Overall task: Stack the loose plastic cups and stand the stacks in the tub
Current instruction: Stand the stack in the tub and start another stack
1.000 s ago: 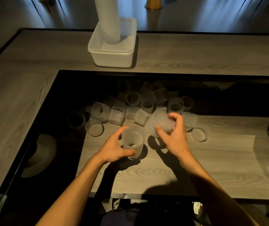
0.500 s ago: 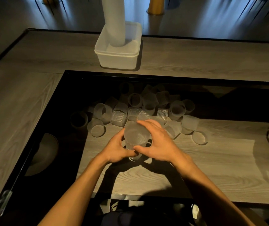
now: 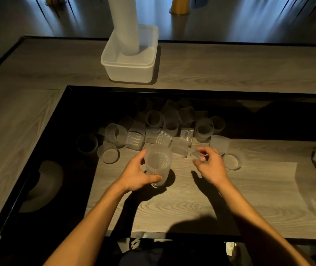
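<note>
Many loose cups (image 3: 172, 129) lie heaped on table (image 3: 172, 208). Left hand (image 3: 135, 175) grips short upright stack (image 3: 158, 166); right hand (image 3: 209, 166) empty, fingers loosely curled (stacking step, by appearance). Next, likely: pick nearest cup, nest it. Tub (image 3: 130, 72) beyond holds one tall stack (image 3: 124, 25).

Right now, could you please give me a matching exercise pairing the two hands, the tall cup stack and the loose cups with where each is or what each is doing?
Things:
1. left hand
2. right hand
3. tall stack
4. loose cups

States:
A. lie jumbled on the lower wooden surface
B. stands in the tub on the far counter
C. holds nothing, fingers loosely curled
D. grips the short stack upright

Pairs: 1-D, 2-C, 3-B, 4-A.
</note>
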`<state>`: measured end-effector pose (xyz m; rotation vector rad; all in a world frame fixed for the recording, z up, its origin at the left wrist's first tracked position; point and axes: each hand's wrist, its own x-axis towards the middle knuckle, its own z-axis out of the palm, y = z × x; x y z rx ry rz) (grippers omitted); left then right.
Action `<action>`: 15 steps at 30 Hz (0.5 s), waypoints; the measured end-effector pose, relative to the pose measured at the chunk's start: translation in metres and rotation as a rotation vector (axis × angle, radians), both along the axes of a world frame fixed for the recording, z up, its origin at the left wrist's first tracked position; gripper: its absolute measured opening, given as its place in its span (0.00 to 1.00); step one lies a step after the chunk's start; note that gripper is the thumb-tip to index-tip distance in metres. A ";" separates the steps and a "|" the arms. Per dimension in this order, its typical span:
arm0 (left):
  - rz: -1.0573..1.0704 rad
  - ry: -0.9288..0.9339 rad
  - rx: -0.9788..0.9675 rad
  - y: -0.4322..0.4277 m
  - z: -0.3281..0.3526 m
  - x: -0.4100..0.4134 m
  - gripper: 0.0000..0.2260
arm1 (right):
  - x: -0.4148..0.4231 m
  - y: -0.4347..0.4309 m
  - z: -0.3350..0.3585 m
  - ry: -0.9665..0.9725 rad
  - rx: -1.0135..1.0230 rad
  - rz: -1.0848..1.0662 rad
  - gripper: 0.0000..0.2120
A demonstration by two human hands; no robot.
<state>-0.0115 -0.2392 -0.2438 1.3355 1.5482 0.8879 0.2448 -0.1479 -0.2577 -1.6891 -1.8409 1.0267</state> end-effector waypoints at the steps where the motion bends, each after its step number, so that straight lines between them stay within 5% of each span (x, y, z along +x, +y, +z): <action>1: -0.006 -0.001 -0.002 0.001 0.000 0.001 0.37 | 0.008 0.004 -0.010 -0.141 0.104 0.011 0.24; 7: -0.012 -0.010 -0.018 0.003 0.000 0.003 0.37 | 0.030 0.024 -0.045 -0.646 0.139 0.282 0.51; 15: -0.003 -0.027 -0.027 0.006 0.002 0.003 0.36 | 0.033 0.023 -0.051 -0.775 0.140 0.315 0.42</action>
